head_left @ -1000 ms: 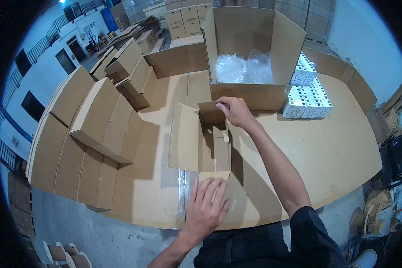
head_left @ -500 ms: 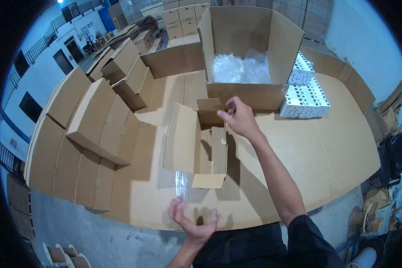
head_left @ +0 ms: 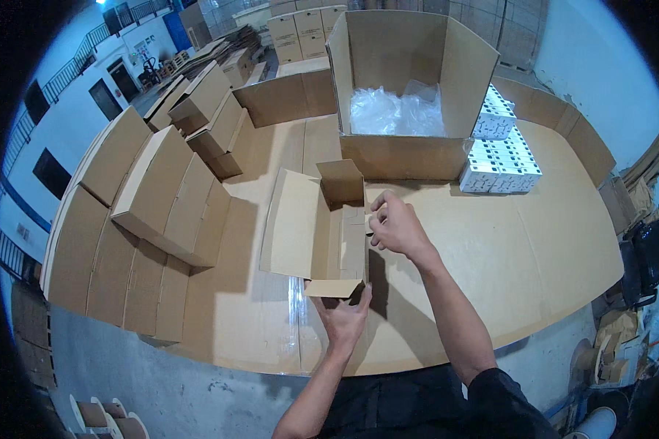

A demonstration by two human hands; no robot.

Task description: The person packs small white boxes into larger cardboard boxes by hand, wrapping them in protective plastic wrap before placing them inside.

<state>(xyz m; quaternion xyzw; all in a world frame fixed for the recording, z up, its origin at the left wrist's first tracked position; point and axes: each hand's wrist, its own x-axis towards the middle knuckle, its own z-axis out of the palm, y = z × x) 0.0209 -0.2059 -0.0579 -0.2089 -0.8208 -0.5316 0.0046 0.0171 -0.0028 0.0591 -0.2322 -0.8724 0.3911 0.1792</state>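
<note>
An open cardboard box point(head_left: 290, 223), long and narrow, stands on the cardboard-covered table in front of me. Its long left flap leans outward, and its short end flaps are raised at the far end and folded out at the near end. My left hand point(head_left: 342, 322) grips the near end from below the short flap, thumb at the right corner, some fingers hidden. At the box's right side my right hand point(head_left: 401, 228) has curled fingers, pinching the edge or a small tab there. The inside of the box shows bare cardboard.
Beyond stands a large open carton point(head_left: 406, 157) with clear plastic bags point(head_left: 395, 111) inside. White printed small boxes point(head_left: 499, 164) are stacked to its right. Closed brown boxes point(head_left: 165, 194) are piled on the left. The table point(head_left: 483, 271) has a raised cardboard rim at the back.
My left hand has moved up from the table's front edge onto the box's near end. My right hand has come down from the far flap to the right side. The inner flap has moved outward.
</note>
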